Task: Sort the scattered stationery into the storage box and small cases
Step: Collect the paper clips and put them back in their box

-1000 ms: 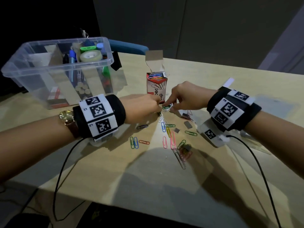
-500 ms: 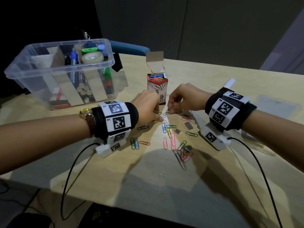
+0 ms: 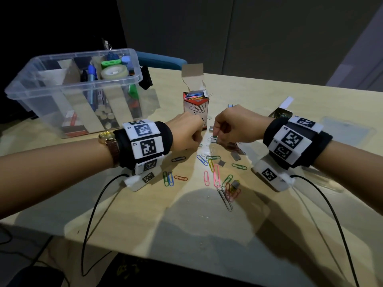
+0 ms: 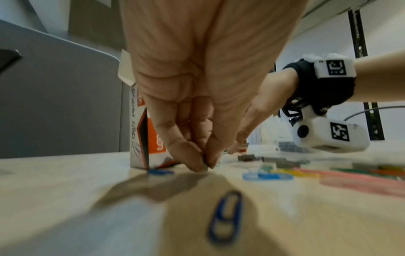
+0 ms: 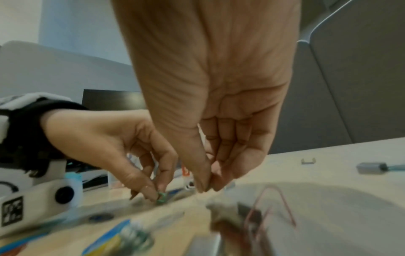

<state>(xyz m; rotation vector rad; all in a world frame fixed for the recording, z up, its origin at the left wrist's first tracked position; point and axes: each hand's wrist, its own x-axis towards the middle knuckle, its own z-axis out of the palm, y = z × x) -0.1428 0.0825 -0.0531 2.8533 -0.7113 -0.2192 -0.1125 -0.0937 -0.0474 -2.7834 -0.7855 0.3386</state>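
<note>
Both wrist views blurred near the tabletop. Left hand (image 5: 122, 147) pinches a small green paper clip (image 5: 161, 197) btwn thumb & fingertip, low on the table (image 3: 124, 214). Right hand (image 3: 236, 125) has thumb & fingertips pressed together; what's in the pinch can't be made out. Open paper clip box (image 3: 195, 108) stands upright towards the far edge, just behind both hands, coloured clips inside. Loose clips (image 3: 215, 175) lie mid-table; clear storage box (image 3: 83, 85) near far-left corner.

Light wooden table (image 3: 132, 204) carried a clear storage box (image 3: 62, 88), an upright open paper-clip carton (image 3: 195, 108), scattered coloured paper clips (image 3: 215, 175) and small staple strips (image 3: 235, 156).
</note>
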